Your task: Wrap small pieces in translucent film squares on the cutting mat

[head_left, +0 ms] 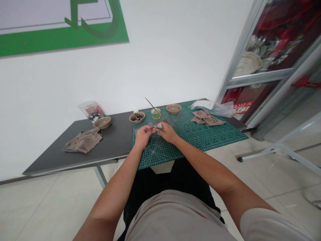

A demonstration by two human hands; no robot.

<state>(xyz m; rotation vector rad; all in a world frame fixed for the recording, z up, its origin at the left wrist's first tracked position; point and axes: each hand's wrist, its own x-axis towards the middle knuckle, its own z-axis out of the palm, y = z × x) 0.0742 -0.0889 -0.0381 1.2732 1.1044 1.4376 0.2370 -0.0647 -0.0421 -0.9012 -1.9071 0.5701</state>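
Note:
My left hand [142,136] and my right hand [168,133] meet above the green cutting mat [195,134]. Both are closed, fingertips pinching a small grey-white crumpled piece [158,126]; whether it is paper, film or cloth I cannot tell. Just beyond the hands stands a clear glass cup [155,114] of yellowish-green liquid, with a thin wooden-handled stick [149,102] leaning in it. To its left, a small tan bowl [132,118] contains dark brown pieces [137,116]. Another tan bowl [174,108] sits to the right of the cup.
On the dark table [117,134], a brown cloth [84,140] lies left, near a tan bowl [102,123] and a clear plastic tub [91,111]. A second brown cloth [207,118] and a clear plastic bag [223,108] lie right. A white wall [163,60] rises behind.

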